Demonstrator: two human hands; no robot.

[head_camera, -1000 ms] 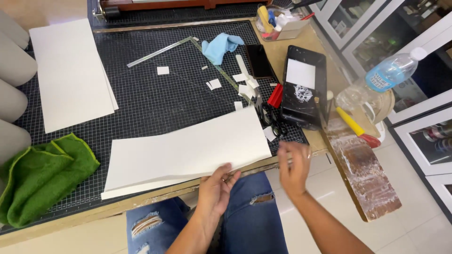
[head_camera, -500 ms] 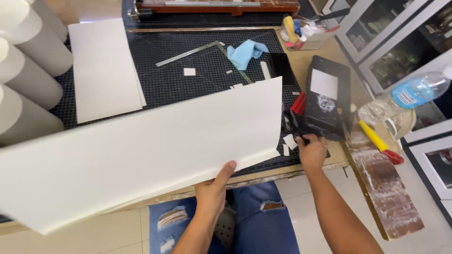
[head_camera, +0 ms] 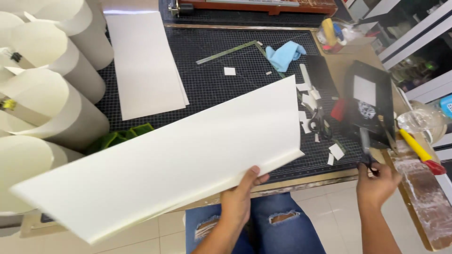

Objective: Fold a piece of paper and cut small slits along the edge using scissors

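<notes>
Left hand (head_camera: 238,200) pinching the near edge of a large white sheet (head_camera: 174,160), held tilted above the black cutting mat (head_camera: 226,89). Right hand (head_camera: 376,186) closed around a dark-handled tool (head_camera: 366,146), blurred, at the mat's right edge near the paper scraps (head_camera: 335,151). Paper rolls (head_camera: 52,103) standing at left.

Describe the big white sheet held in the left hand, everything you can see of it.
The white sheet is a long, plain rectangle that looks like stiff paper or thin card, seemingly more than one layer at its near edge. It is lifted off the black cutting mat and tilted, running from lower left to upper right. The left hand grips its near edge, thumb on top. It hides part of the green cloth.
</notes>
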